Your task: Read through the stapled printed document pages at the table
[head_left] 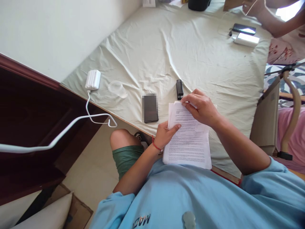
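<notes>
While the left hand (166,134) grips papers (187,144), the right (201,106) (near a stapler (179,88)) pinches them.

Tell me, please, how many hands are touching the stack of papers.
2: the left hand at the left edge of the papers, the right hand at their top edge, near the black stapler; none seems hidden.
</notes>
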A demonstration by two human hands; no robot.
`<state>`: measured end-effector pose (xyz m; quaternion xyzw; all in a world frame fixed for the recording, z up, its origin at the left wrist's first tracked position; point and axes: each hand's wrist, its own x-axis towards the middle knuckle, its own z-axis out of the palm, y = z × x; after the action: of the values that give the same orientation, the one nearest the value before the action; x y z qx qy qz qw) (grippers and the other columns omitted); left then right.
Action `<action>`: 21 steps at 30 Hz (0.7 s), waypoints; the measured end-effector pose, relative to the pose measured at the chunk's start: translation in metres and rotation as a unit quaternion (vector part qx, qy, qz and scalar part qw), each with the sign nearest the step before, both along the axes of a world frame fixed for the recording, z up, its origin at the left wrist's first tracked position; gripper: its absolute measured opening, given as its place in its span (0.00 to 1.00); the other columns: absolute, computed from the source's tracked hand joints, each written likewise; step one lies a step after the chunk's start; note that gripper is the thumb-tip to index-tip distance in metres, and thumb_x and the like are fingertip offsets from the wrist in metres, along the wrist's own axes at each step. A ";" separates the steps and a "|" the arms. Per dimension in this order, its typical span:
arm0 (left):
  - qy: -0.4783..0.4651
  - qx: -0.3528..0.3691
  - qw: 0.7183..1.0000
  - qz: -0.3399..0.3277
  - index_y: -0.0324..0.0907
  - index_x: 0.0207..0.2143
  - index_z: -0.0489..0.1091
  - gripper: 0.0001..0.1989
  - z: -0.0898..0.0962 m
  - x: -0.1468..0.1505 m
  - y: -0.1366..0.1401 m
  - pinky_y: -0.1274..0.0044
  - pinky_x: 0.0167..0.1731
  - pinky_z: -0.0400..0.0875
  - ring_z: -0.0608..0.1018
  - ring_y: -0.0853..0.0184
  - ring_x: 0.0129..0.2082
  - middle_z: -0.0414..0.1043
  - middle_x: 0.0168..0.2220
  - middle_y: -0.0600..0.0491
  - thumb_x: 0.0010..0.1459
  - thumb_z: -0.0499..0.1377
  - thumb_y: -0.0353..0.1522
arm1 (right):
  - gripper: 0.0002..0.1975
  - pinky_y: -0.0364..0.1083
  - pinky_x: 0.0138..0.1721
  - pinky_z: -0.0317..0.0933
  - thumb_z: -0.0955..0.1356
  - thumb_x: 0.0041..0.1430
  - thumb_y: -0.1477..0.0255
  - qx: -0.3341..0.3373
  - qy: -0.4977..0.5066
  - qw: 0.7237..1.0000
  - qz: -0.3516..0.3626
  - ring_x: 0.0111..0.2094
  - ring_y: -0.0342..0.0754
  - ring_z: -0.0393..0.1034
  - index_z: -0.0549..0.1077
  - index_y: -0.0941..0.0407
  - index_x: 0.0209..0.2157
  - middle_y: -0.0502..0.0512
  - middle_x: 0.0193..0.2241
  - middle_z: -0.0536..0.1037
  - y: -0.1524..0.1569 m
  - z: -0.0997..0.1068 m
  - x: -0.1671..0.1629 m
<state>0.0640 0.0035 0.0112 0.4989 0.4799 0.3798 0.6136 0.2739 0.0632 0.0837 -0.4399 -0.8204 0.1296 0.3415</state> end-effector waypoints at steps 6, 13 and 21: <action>0.000 -0.003 1.000 -0.001 0.37 0.44 0.83 0.27 0.000 0.002 -0.001 0.63 0.50 0.80 0.85 0.54 0.44 0.86 0.44 0.44 0.56 0.72 0.52 | 0.10 0.56 0.47 0.69 0.65 0.70 0.72 -0.017 0.032 0.999 -0.016 0.41 0.55 0.74 0.79 0.52 0.45 0.56 0.37 0.84 -0.002 0.002 0.000; 0.005 -0.003 1.000 -0.002 0.37 0.44 0.83 0.28 -0.001 0.001 -0.001 0.63 0.50 0.80 0.84 0.53 0.44 0.85 0.42 0.44 0.55 0.72 0.53 | 0.08 0.54 0.46 0.68 0.69 0.70 0.69 -0.007 0.066 0.998 0.008 0.39 0.53 0.72 0.83 0.51 0.38 0.54 0.34 0.84 0.002 0.003 0.001; 0.002 0.024 1.000 0.008 0.37 0.43 0.81 0.35 -0.002 0.003 0.000 0.70 0.39 0.75 0.81 0.59 0.36 0.83 0.37 0.47 0.61 0.62 0.61 | 0.08 0.53 0.45 0.68 0.69 0.70 0.69 -0.031 0.098 0.994 0.030 0.38 0.51 0.71 0.83 0.51 0.39 0.52 0.32 0.82 0.002 0.001 -0.003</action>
<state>0.0675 0.0031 0.0092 0.5099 0.4761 0.3953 0.5975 0.2712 0.0649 0.0842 -0.4108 -0.7913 0.2079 0.4023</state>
